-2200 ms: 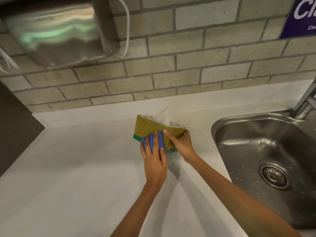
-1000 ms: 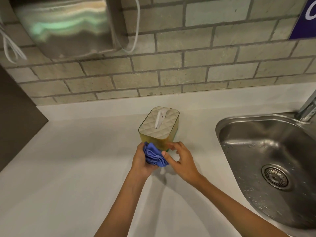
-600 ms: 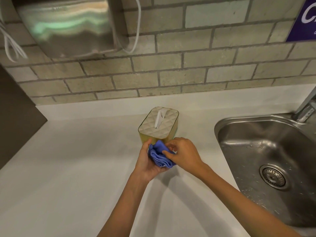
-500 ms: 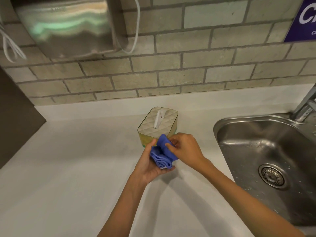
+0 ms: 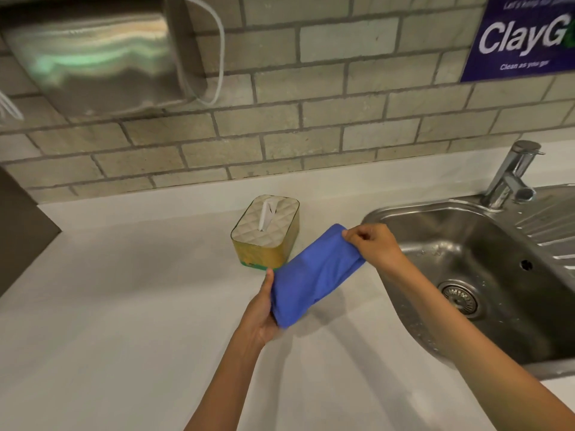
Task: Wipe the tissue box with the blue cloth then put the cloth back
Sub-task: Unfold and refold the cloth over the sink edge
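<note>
Cloth (image 5: 314, 275), blue, hangs stretched between both hands above the counter (image 5: 124, 306), just in front of the box (image 5: 266, 233) and apart from it. The left hand (image 5: 259, 312) grasps its near lower end, thumb up along the edge, fingers hidden behind the fabric. The right hand (image 5: 371, 245) pinches the far upper end; its fingertips are curled under and hard to see. The box stands upright on the counter, a white tissue (image 5: 267, 214) poking from its quilted top; the cloth's edge covers its near right corner. To the right lies the sink (image 5: 485, 275) with its tap (image 5: 510, 175), cut off by the frame's edge. A purple sign (image 5: 522, 35) on the brick wall is cropped too.
</note>
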{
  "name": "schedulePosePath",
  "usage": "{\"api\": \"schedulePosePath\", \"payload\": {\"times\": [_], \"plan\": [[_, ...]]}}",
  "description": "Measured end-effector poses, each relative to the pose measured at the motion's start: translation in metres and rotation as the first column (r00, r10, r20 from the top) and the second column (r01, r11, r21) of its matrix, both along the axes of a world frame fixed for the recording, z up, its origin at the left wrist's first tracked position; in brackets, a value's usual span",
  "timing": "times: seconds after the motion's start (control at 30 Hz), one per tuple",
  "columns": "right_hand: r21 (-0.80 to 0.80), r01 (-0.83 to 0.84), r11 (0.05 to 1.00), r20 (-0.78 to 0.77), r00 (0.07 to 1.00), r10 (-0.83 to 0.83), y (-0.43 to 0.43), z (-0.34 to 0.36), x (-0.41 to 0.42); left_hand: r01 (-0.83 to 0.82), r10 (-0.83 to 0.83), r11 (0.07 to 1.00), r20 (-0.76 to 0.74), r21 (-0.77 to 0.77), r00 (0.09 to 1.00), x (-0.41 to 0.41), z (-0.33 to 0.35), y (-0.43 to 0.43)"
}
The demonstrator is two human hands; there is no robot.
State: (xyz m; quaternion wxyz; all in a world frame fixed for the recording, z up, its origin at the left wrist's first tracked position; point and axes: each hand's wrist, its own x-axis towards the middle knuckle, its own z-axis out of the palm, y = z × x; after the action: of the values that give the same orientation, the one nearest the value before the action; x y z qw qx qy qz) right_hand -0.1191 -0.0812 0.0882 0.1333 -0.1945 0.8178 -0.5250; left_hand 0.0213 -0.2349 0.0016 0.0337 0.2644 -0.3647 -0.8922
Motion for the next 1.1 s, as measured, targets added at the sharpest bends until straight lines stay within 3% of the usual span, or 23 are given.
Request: {"api": "schedulePosePath", "payload": {"times": [0.23,0.37,0.43,0.57,0.7,0.97,1.1], "plan": [[0.012,0.065,0.998,0.149,0.987,-0.066,0.073,-0.020,0.006,0.153,-0.151,0.981,0.028,-0.122,0.988,0.019,-0.006,0.041],[0.040,0.110,0.993,0.148,0.982,-0.115,0.120,-0.039,0.014,0.057,-0.044,0.952,0.050,-0.301,0.998,0.021,-0.004,0.086],[0.116,0.137,0.984,0.102,0.984,-0.149,0.143,-0.052,0.020,0.014,0.037,0.886,0.100,-0.464,0.994,0.021,-0.003,0.109],[0.216,0.212,0.953,-0.039,0.977,-0.208,0.186,-0.072,0.032,0.021,0.184,0.653,0.186,-0.757,0.965,0.023,-0.008,0.157],[0.243,0.275,0.930,-0.110,0.961,-0.255,0.228,-0.086,0.040,0.071,0.225,0.434,0.185,-0.898,0.957,0.024,-0.014,0.202],[0.254,0.335,0.907,-0.165,0.940,-0.300,0.290,-0.102,0.047,0.033,0.222,0.302,0.104,-0.953,0.970,0.023,-0.019,0.266],[0.280,0.355,0.892,-0.176,0.932,-0.316,0.303,-0.107,0.048,0.110,0.214,0.232,0.161,-0.966,0.963,0.017,-0.021,0.283]]}}
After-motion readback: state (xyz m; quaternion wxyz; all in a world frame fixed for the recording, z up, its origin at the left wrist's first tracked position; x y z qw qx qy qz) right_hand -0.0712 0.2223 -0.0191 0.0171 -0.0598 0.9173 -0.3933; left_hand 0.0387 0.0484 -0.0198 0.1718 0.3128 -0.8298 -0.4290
